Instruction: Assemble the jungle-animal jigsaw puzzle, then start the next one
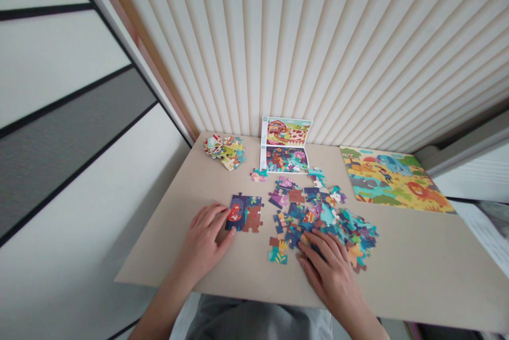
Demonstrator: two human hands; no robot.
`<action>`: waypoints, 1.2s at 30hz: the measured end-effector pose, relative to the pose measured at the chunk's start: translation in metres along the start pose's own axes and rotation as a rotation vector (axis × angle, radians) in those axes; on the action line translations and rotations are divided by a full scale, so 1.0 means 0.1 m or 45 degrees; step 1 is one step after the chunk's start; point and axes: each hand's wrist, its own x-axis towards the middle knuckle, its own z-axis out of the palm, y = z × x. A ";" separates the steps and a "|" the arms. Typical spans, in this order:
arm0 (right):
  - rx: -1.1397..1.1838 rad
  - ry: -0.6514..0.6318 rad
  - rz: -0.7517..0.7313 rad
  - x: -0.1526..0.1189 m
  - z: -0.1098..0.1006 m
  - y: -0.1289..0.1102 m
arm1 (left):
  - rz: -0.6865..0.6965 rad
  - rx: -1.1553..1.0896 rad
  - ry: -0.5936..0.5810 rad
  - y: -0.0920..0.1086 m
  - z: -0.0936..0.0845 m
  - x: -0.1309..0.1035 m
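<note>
A small joined block of puzzle pieces [244,214], dark blue and brown with a red figure, lies at the middle left of the table. My left hand [207,234] rests at its left edge, fingers apart, thumb and fingertips touching the block. To the right spreads a loose heap of colourful puzzle pieces [328,214]. My right hand [326,266] lies on the heap's lower edge, fingertips down on the pieces; what is under them, if anything held, is hidden. A teal and brown piece group [278,251] sits between the hands, nearer the right one.
An open picture booklet [285,145] stands against the pleated blind [274,48]. Another pile of pieces [226,151] is at the table's [167,244] back left. A yellow animal picture board [393,180] lies at the back right.
</note>
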 end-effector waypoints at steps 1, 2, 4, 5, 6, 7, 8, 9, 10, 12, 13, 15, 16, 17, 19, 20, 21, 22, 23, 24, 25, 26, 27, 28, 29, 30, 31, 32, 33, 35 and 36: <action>0.002 0.005 -0.004 -0.01 0.00 -0.01 | 0.001 0.002 -0.003 0.01 -0.01 0.00; 0.008 0.013 -0.009 -0.02 -0.01 -0.03 | 0.001 0.004 -0.005 0.02 -0.02 0.00; 0.035 0.031 -0.025 0.00 -0.02 -0.10 | 0.001 0.013 -0.009 0.03 -0.03 0.00; 0.055 0.037 -0.032 0.02 -0.02 -0.15 | 0.002 0.019 -0.010 0.04 -0.03 0.00; 0.079 0.046 -0.039 0.05 -0.03 -0.20 | 0.005 0.026 -0.009 0.04 -0.03 0.00; 0.107 0.057 -0.046 0.08 -0.03 -0.25 | 0.008 0.032 -0.006 0.04 -0.03 0.01; 0.136 0.068 -0.051 0.11 -0.03 -0.31 | 0.012 0.039 -0.006 0.05 -0.03 0.01; 0.165 0.077 -0.055 0.14 -0.04 -0.35 | 0.016 0.047 -0.007 0.05 -0.03 0.01; 0.189 0.084 -0.058 0.17 -0.04 -0.39 | 0.021 0.054 -0.007 0.05 -0.03 0.01; 0.218 0.093 -0.062 0.21 -0.03 -0.45 | 0.030 0.069 -0.012 0.04 -0.02 0.01; 0.223 0.095 -0.062 0.22 -0.02 -0.46 | 0.037 0.075 -0.011 0.03 -0.02 0.01; 0.220 0.112 -0.067 0.24 -0.01 -0.47 | 0.043 0.087 0.011 0.02 -0.01 0.00; 0.215 0.124 -0.072 0.24 0.00 -0.47 | 0.044 0.094 0.032 0.02 -0.02 -0.02; 0.207 0.133 -0.080 0.23 0.00 -0.46 | 0.046 0.098 0.054 0.04 -0.02 -0.03; 0.188 0.139 -0.097 0.23 0.01 -0.45 | 0.074 0.092 0.076 0.11 -0.04 -0.06; 0.180 0.137 -0.103 0.22 0.01 -0.45 | 0.104 0.081 0.067 0.17 -0.05 -0.08; 0.175 0.134 -0.103 0.22 0.00 -0.44 | 0.145 0.063 0.039 0.24 -0.06 -0.10; 0.174 0.130 -0.100 0.21 0.00 -0.44 | 0.190 0.044 0.011 0.34 -0.06 -0.11; 0.176 0.130 -0.096 0.21 -0.01 -0.44 | 0.237 0.020 -0.040 0.44 -0.06 -0.12; 0.179 0.135 -0.090 0.21 -0.01 -0.44 | 0.291 -0.010 -0.098 0.54 -0.06 -0.12; 0.182 0.141 -0.086 0.20 -0.02 -0.43 | 0.327 -0.041 -0.155 0.64 -0.05 -0.12; 0.182 0.146 -0.081 0.20 -0.03 -0.41 | 0.362 -0.063 -0.204 0.72 -0.03 -0.12; 0.177 0.148 -0.073 0.19 -0.05 -0.38 | 0.376 -0.077 -0.236 0.80 -0.01 -0.11; 0.167 0.147 -0.061 0.17 -0.06 -0.34 | 0.378 -0.090 -0.264 0.85 0.01 -0.09; 0.153 0.144 -0.046 0.15 -0.07 -0.29 | 0.370 -0.100 -0.282 0.88 0.04 -0.08; 0.135 0.140 -0.033 0.12 -0.08 -0.22 | 0.356 -0.110 -0.295 0.90 0.06 -0.07; 0.118 0.142 -0.023 0.08 -0.09 -0.14 | 0.340 -0.120 -0.303 0.90 0.08 -0.06; 0.103 0.150 -0.014 0.04 -0.09 -0.05 | 0.328 -0.129 -0.304 0.89 0.10 -0.06; 0.094 0.163 -0.008 -0.01 -0.09 0.04 | 0.324 -0.135 -0.302 0.88 0.11 -0.05; 0.092 0.192 0.019 -0.11 -0.06 0.20 | 0.337 -0.137 -0.304 0.86 0.12 -0.05; 0.094 0.205 0.040 -0.15 -0.04 0.26 | 0.351 -0.136 -0.311 0.86 0.11 -0.04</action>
